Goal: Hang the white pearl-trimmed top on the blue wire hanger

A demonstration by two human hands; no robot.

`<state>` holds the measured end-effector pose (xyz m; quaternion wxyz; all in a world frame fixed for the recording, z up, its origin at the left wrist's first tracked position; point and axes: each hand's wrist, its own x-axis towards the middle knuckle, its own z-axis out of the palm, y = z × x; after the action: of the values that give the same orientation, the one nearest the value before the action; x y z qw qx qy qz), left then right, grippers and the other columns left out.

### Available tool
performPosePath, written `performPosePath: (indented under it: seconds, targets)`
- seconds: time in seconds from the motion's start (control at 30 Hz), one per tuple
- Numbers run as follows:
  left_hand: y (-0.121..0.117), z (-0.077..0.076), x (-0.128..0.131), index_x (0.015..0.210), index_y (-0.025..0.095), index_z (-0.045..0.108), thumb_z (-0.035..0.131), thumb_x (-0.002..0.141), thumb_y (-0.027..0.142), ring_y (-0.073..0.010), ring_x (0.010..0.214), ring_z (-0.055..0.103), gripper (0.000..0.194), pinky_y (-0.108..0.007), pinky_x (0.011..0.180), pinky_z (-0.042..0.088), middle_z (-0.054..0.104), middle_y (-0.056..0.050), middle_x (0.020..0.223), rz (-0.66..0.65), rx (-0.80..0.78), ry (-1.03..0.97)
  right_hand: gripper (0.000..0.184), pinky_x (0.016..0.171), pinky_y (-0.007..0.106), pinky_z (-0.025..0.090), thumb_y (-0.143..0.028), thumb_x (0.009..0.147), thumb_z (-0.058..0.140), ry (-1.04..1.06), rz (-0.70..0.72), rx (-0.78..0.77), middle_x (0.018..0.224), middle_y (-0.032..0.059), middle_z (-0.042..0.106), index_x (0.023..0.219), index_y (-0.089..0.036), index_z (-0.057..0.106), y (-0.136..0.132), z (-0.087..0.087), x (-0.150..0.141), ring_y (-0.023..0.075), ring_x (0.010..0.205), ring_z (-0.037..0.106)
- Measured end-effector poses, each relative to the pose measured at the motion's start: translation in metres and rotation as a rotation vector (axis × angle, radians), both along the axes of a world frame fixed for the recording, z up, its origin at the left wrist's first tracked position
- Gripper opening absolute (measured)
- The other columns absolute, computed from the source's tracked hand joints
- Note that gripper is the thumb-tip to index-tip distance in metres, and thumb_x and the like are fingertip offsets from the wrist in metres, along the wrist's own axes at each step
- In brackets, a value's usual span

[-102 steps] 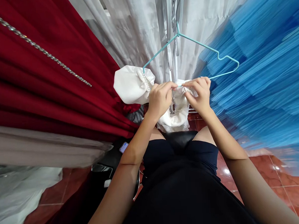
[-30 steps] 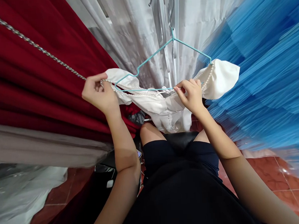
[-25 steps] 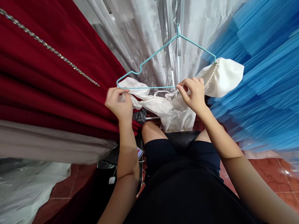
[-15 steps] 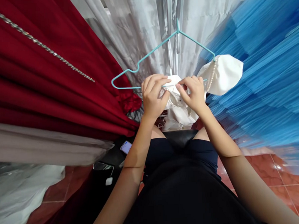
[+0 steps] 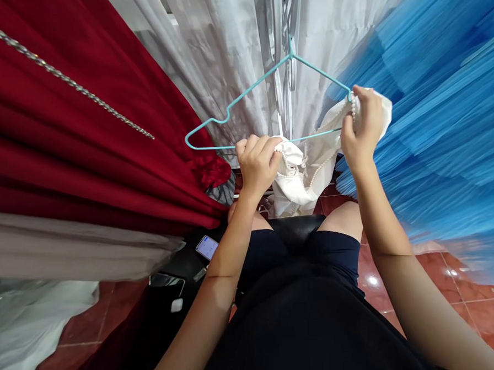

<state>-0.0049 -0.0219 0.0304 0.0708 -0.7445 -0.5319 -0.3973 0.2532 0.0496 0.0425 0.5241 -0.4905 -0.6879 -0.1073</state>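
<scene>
A white satin garment (image 5: pixel 302 174) trimmed with pearl strings hangs from a teal wire hanger (image 5: pixel 242 99). My left hand (image 5: pixel 257 165) is closed on a bunch of the white cloth just under the hanger's bottom bar, near its middle. My right hand (image 5: pixel 362 126) is closed round the garment's puffed sleeve at the hanger's right shoulder. The hanger's left shoulder is bare. The hanger's hook goes up among hanging clothes at the top centre.
A dark red gown (image 5: pixel 82 127) with a rhinestone strap hangs at left, a blue tulle dress (image 5: pixel 437 114) at right, white sheer gowns (image 5: pixel 223 48) behind. A phone (image 5: pixel 207 246) lies on a dark surface by my left knee. Red floor tiles (image 5: pixel 455 284) show below.
My right hand has moved from the hanger's middle up and right onto the puffed sleeve. My left hand stays bunched on the cloth at the centre; earlier it had pulled the left sleeve off the hanger.
</scene>
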Motion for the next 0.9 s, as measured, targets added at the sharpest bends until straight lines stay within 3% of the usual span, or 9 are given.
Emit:
performPosePath:
  seconds: [0.13,0.3,0.4,0.5,0.6,0.67,0.8,0.9]
  targets:
    - [-0.006,0.005,-0.004,0.105,0.025,0.076,0.051,0.103,0.024,-0.0289,0.096,0.062,0.025,-0.048,0.102,0.037,0.073,-0.006,0.092,0.023,0.006,0.013,0.031,0.091,0.040,0.043,-0.025,0.111,0.039,0.018,-0.030,-0.248,0.112,0.0148,0.073,0.122,-0.017,0.067,0.012,0.011,0.016,0.0186,0.094,0.060]
    - [-0.010,0.012,-0.003,0.107,0.025,0.077,0.051,0.104,0.023,-0.0295,0.096,0.062,0.026,-0.048,0.101,0.036,0.073,-0.006,0.092,-0.003,-0.019,0.021,0.035,0.073,0.035,0.041,-0.015,0.102,0.042,0.202,-0.179,-0.278,0.094,0.0163,0.077,0.097,-0.005,0.075,0.033,0.023,0.051,0.0110,0.080,0.062]
    - [-0.009,0.014,0.003,0.107,0.025,0.077,0.052,0.103,0.022,-0.0298,0.097,0.062,0.025,-0.048,0.101,0.036,0.073,-0.006,0.094,-0.006,-0.052,-0.007,0.027,0.072,0.034,0.045,-0.011,0.098,0.050,0.365,-0.205,-0.231,0.091,0.0154,0.078,0.090,-0.008,0.076,0.033,0.012,0.074,0.0123,0.079,0.065]
    - [-0.007,0.013,0.006,0.107,0.025,0.077,0.052,0.102,0.020,-0.0298,0.098,0.062,0.026,-0.047,0.101,0.036,0.074,-0.006,0.094,0.002,-0.063,-0.017,0.016,0.073,0.035,0.050,-0.019,0.098,0.060,0.396,-0.130,-0.127,0.094,0.0114,0.077,0.095,-0.017,0.075,0.012,-0.014,0.083,0.0145,0.081,0.065]
    - [-0.006,0.012,0.007,0.107,0.025,0.078,0.052,0.102,0.020,-0.0294,0.096,0.062,0.026,-0.047,0.100,0.038,0.074,-0.006,0.093,0.005,-0.041,-0.014,0.019,0.071,0.038,0.052,-0.036,0.099,0.062,0.362,-0.087,-0.041,0.092,0.0086,0.073,0.096,-0.019,0.071,-0.018,-0.040,0.073,0.0175,0.080,0.065]
    - [-0.006,0.010,0.008,0.108,0.026,0.077,0.052,0.102,0.021,-0.0293,0.097,0.062,0.026,-0.047,0.100,0.038,0.074,-0.006,0.093,0.006,-0.037,-0.024,0.021,0.077,0.043,0.055,-0.038,0.099,0.059,0.271,-0.051,0.021,0.092,0.0078,0.071,0.095,-0.020,0.069,-0.035,-0.046,0.061,0.0207,0.086,0.067]
    - [-0.005,0.010,0.012,0.111,0.026,0.077,0.050,0.105,0.024,-0.0300,0.100,0.062,0.028,-0.048,0.105,0.037,0.073,-0.007,0.097,-0.005,-0.078,-0.054,0.019,0.086,0.050,0.055,-0.035,0.100,0.052,0.152,0.057,0.143,0.096,0.0090,0.068,0.102,-0.025,0.069,-0.055,-0.028,0.029,0.0245,0.095,0.067]
    - [-0.005,0.009,0.014,0.114,0.027,0.077,0.048,0.106,0.024,-0.0298,0.102,0.062,0.029,-0.047,0.106,0.036,0.073,-0.007,0.098,-0.015,-0.085,-0.056,0.026,0.097,0.052,0.053,-0.032,0.101,0.047,0.105,0.192,0.079,0.111,0.0097,0.068,0.115,-0.025,0.068,-0.055,-0.009,-0.002,0.0262,0.110,0.066]
